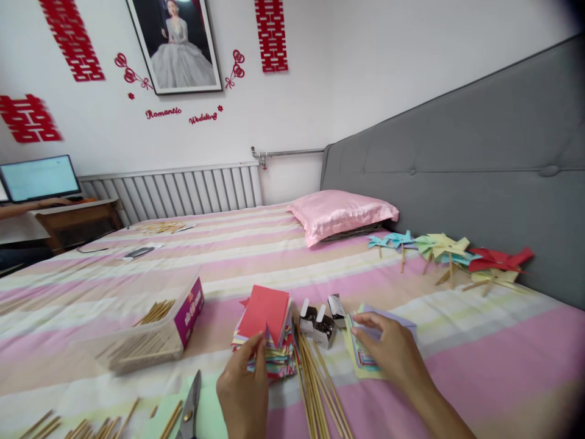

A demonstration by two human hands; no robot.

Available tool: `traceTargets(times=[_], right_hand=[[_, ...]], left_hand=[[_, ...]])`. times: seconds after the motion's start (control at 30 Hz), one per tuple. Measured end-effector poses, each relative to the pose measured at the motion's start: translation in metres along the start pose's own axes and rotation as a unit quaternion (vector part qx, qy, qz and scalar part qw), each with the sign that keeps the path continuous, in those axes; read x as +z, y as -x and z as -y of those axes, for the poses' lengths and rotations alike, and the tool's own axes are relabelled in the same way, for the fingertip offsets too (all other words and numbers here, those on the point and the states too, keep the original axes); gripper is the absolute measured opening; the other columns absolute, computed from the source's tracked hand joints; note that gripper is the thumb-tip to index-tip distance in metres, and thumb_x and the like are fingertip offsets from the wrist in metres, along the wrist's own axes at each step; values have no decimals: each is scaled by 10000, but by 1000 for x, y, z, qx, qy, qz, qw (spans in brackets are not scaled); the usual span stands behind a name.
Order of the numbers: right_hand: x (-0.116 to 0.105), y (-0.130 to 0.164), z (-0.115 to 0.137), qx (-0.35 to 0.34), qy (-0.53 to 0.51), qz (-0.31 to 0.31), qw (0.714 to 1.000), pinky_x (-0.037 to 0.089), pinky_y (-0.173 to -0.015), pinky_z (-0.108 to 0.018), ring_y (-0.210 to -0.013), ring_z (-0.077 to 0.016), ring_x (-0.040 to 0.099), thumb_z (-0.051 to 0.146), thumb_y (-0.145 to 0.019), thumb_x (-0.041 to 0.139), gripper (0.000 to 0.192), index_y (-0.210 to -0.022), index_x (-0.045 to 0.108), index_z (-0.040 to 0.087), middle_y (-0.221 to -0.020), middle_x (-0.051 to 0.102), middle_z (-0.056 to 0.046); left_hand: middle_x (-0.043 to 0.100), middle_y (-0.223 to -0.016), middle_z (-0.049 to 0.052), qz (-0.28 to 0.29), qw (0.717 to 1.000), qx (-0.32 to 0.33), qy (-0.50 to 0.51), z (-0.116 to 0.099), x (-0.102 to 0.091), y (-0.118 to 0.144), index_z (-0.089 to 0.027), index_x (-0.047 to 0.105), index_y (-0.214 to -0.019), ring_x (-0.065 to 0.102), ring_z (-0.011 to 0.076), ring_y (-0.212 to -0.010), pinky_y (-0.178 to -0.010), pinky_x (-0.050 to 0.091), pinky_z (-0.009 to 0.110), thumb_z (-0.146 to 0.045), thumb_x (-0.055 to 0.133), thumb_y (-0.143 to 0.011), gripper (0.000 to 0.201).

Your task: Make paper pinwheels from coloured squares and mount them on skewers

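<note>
My left hand [243,390] rests against the near side of a stack of coloured paper squares [267,335] with a red sheet on top; its fingers touch the stack's edge. My right hand [388,347] lies on a smaller pile of pastel papers [365,360], fingertips pinching the top lilac sheet [393,320]. Between the two hands lie a bundle of wooden sticks [317,390] and a small open box of metal pins [322,323].
Finished paper pinwheels [450,253] lie by the grey headboard [479,171]. A pink pillow [340,213], a clear box of sticks [150,335], scissors [189,408], loose sticks [82,427] and a phone [137,252] sit on the striped bed. Another person's arm [27,207] rests at a desk, far left.
</note>
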State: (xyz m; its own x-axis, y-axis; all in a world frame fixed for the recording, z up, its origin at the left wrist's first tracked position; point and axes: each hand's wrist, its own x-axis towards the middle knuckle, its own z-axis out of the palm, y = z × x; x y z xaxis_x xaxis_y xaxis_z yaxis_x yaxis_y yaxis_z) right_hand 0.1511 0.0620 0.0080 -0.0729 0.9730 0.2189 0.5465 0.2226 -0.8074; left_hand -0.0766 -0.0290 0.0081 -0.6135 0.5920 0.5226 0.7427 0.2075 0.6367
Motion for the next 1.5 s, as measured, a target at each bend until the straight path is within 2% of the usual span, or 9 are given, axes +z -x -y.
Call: traceTargets(times=[0.13,0.27,0.43,0.57,0.67,0.9,1.23,1.5], right_hand=[[0,0,0,-3,-1,2,1000,468,-797,-328,-924,-242,629,308,-697,539,233,-867,673,223,-930,715,-46],[0,0,0,-1,0,3,1000,470,-798,-334,-934,-247,625,300,-701,540,217,-860,669,228,-930,716,-46],[1,1,1,-1,-3,4,1000,470,-809,-336,-931,-245,628,300,-706,536,215,-861,664,225,-934,713,-47],[2,2,3,0,-6,5,1000,473,-811,-342,-930,-245,628,296,-707,532,214,-856,662,215,-935,712,-53],[2,2,4,-2,-7,5,1000,477,-805,-344,-927,-247,630,294,-708,532,212,-852,664,212,-928,714,-55],[2,2,5,-5,-7,1,1000,482,-795,-343,-923,-250,632,303,-706,531,213,-841,670,217,-917,717,-56],[3,2,4,-11,-7,2,1000,487,-794,-342,-914,-245,636,295,-702,532,208,-841,669,222,-913,718,-53],[3,2,5,-11,-4,1,1000,487,-788,-345,-919,-254,634,301,-699,540,202,-830,668,215,-903,719,-57]], left_hand=[[729,-800,33,18,998,45,-30,-10,0,3,-236,699,-816,649,221,-748,-690,468,314,-359,564,-725,204],[713,-766,34,19,995,87,-51,-19,-4,4,-238,687,-776,609,241,-801,-714,459,339,-476,609,-673,271],[687,-958,91,-21,987,132,-93,-10,-3,-2,-172,678,-895,548,251,-933,-854,417,373,-415,540,-752,314],[612,-1152,138,-3,977,120,-177,3,6,-6,-82,583,-1109,434,299,-1133,-962,344,425,-404,482,-780,472],[601,-1162,144,12,975,110,-193,5,13,-7,-51,514,-1178,391,303,-1180,-964,350,419,-400,457,-791,524],[562,-1114,180,27,972,93,-214,1,10,-8,-52,554,-1113,425,322,-1115,-953,342,448,-459,482,-751,549],[536,-1046,177,18,975,66,-211,-2,6,-7,-50,534,-1078,454,314,-1034,-916,358,436,-486,511,-718,566],[537,-1005,143,17,975,58,-212,-2,7,-8,-100,543,-1006,472,303,-1007,-895,373,419,-493,520,-706,495]])
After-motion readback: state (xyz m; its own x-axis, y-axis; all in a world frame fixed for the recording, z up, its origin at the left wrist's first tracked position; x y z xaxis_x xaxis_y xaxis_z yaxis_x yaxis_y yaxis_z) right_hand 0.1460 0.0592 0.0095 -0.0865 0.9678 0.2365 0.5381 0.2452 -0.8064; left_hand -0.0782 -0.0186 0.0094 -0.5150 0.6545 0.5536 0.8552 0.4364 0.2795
